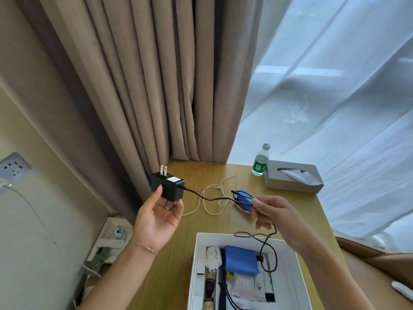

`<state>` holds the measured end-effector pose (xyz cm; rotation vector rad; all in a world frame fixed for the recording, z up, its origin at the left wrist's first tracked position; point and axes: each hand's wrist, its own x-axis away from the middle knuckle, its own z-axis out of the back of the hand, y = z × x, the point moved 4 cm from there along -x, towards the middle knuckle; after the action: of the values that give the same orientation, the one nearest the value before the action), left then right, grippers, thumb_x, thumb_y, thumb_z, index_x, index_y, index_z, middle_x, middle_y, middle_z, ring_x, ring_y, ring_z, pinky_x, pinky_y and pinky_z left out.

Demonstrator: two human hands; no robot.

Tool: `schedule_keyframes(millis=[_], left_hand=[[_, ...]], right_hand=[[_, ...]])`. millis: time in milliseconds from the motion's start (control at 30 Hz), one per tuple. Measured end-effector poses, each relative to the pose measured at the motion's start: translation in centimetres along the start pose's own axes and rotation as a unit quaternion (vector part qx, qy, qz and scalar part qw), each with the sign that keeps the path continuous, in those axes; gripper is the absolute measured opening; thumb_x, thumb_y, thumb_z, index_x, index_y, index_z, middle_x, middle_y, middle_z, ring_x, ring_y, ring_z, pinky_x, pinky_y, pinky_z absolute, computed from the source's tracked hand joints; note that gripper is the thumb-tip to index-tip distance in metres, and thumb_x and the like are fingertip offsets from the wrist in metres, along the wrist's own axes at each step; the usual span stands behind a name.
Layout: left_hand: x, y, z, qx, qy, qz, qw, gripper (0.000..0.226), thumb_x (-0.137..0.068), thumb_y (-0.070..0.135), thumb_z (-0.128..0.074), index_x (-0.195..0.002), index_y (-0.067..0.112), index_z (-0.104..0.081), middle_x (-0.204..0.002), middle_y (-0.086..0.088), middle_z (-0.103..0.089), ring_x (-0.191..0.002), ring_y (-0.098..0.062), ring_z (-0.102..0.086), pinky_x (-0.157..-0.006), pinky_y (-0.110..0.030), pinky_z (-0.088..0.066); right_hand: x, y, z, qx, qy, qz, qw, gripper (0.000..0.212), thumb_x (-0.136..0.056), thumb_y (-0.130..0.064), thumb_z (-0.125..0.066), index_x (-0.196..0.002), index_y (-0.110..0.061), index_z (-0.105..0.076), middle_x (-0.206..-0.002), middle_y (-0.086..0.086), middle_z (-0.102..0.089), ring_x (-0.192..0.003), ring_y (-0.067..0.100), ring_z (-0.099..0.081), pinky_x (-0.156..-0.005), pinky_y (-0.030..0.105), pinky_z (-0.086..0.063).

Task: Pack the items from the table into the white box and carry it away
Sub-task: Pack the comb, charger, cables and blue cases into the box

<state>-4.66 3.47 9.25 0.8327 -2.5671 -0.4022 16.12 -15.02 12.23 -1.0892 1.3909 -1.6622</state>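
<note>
My left hand point(156, 218) holds a black power adapter point(168, 186) up above the table's left edge, its two prongs pointing upward. The adapter's black cable point(207, 199) runs right to my right hand point(270, 214), which pinches it; the rest loops down over the white box point(197, 260). The open box sits at the table's near edge and holds a blue pouch point(240, 260), a white round item, a comb and papers. A small blue object point(244, 199) lies on the table just behind my right fingers.
A white cable point(212, 193) lies coiled on the wooden table point(178, 253). A water bottle point(261, 161) and grey tissue box point(292, 175) stand at the back right. Curtains hang behind. A wall socket point(13, 167) is at the left.
</note>
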Motion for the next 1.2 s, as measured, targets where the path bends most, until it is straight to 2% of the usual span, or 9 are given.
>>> schedule_keyframes(millis=[133, 267, 400, 533, 667, 833, 967, 1133, 1200], left_hand=[[0.5, -2.4, -2.0, 0.131, 0.036, 0.011, 0.991, 0.04, -0.094, 0.037, -0.062, -0.116, 0.004, -0.062, -0.105, -0.017, -0.066, -0.091, -0.031, -0.068, -0.086, -0.051, -0.058], [1.1, -2.7, -2.7, 0.166, 0.021, 0.028, 0.986, 0.043, -0.1, 0.042, -0.048, -0.118, 0.003, -0.055, -0.101, -0.019, -0.065, -0.081, -0.028, -0.069, -0.066, -0.035, -0.061], [1.1, -1.7, -1.5, -0.008, 0.057, 0.04, 0.998, 0.041, -0.101, 0.05, -0.042, -0.101, 0.01, -0.051, -0.071, -0.006, -0.057, -0.041, -0.009, -0.043, -0.037, -0.019, -0.031], [1.7, -1.4, -0.5, -0.256, 0.057, 0.043, 0.964, 0.031, -0.099, 0.044, -0.051, -0.101, 0.013, -0.052, -0.066, -0.006, -0.052, -0.037, -0.006, -0.029, -0.032, -0.017, -0.022], [2.5, -1.7, -1.1, -0.513, 0.027, 0.025, 0.857, 0.03, -0.1, 0.036, -0.056, -0.109, 0.008, -0.055, -0.062, -0.001, -0.056, -0.038, -0.006, -0.032, -0.034, -0.017, -0.026], [3.9, -2.9, -4.1, -0.782, -0.092, -0.048, 0.615, 0.012, -0.085, 0.041, -0.075, -0.089, 0.031, -0.071, -0.059, 0.017, -0.062, -0.053, -0.001, -0.052, -0.051, -0.017, -0.04], [5.0, -2.8, -6.0, -0.714, -0.211, -0.025, 0.667, 0.011, -0.089, 0.03, -0.073, -0.099, 0.027, -0.071, -0.09, -0.004, -0.073, -0.087, -0.024, -0.068, -0.08, -0.039, -0.056], [4.9, -0.8, -7.2, -0.639, -0.221, -0.134, 0.725, 0.019, -0.094, 0.028, -0.066, -0.112, 0.02, -0.069, -0.092, -0.005, -0.072, -0.086, -0.023, -0.068, -0.077, -0.032, -0.056], [4.3, -1.0, -7.2, -0.577, -0.208, -0.126, 0.779, 0.021, -0.097, 0.025, -0.063, -0.113, 0.013, -0.067, -0.077, 0.007, -0.069, -0.065, -0.004, -0.062, -0.06, -0.014, -0.048]], right_hand=[[0.6, -0.5, -3.3, 0.038, -0.106, -0.007, 0.994, 0.034, -0.104, -0.025, -0.052, -0.083, -0.006, -0.07, -0.057, -0.002, -0.031, -0.052, 0.016, -0.032, -0.065, 0.027, -0.05], [1.0, 0.3, -4.7, 0.101, -0.135, -0.039, 0.985, 0.033, -0.105, -0.023, -0.052, -0.079, -0.012, -0.07, -0.055, -0.007, -0.035, -0.051, 0.012, -0.033, -0.059, 0.02, -0.043], [1.7, 0.7, -3.5, 0.138, -0.124, -0.053, 0.981, 0.031, -0.104, -0.022, -0.055, -0.077, -0.013, -0.069, -0.055, -0.009, -0.041, -0.052, 0.009, -0.038, -0.059, 0.021, -0.041], [2.1, -0.5, -1.3, 0.14, -0.085, -0.034, 0.986, 0.034, -0.103, -0.021, -0.057, -0.071, -0.018, -0.068, -0.054, -0.011, -0.045, -0.052, 0.006, -0.042, -0.064, 0.027, -0.044], [2.1, -3.2, 0.1, 0.11, -0.076, 0.015, 0.991, 0.029, -0.102, -0.012, -0.056, -0.078, 0.002, -0.063, -0.053, -0.013, -0.05, -0.048, 0.002, -0.043, -0.06, 0.023, -0.042], [1.2, -6.8, -0.8, 0.196, -0.051, 0.094, 0.975, 0.024, -0.099, -0.02, -0.061, -0.077, -0.015, -0.069, -0.057, -0.013, -0.055, -0.048, 0.0, -0.043, -0.05, 0.012, -0.036], [-0.1, -7.5, -1.5, 0.285, 0.018, 0.139, 0.948, 0.029, -0.099, -0.024, -0.062, -0.072, -0.032, -0.069, -0.059, -0.014, -0.06, -0.053, 0.0, -0.047, -0.057, 0.012, -0.039], [-0.8, -1.8, -4.2, 0.223, 0.025, 0.047, 0.973, 0.029, -0.101, -0.019, -0.056, -0.076, -0.027, -0.069, -0.066, -0.003, -0.067, -0.057, 0.019, -0.052, -0.06, 0.025, -0.045], [-0.2, 0.3, -6.5, 0.168, 0.02, 0.019, 0.985, 0.035, -0.1, -0.021, -0.051, -0.07, -0.031, -0.066, -0.057, -0.01, -0.059, -0.053, 0.011, -0.046, -0.053, 0.021, -0.04]])
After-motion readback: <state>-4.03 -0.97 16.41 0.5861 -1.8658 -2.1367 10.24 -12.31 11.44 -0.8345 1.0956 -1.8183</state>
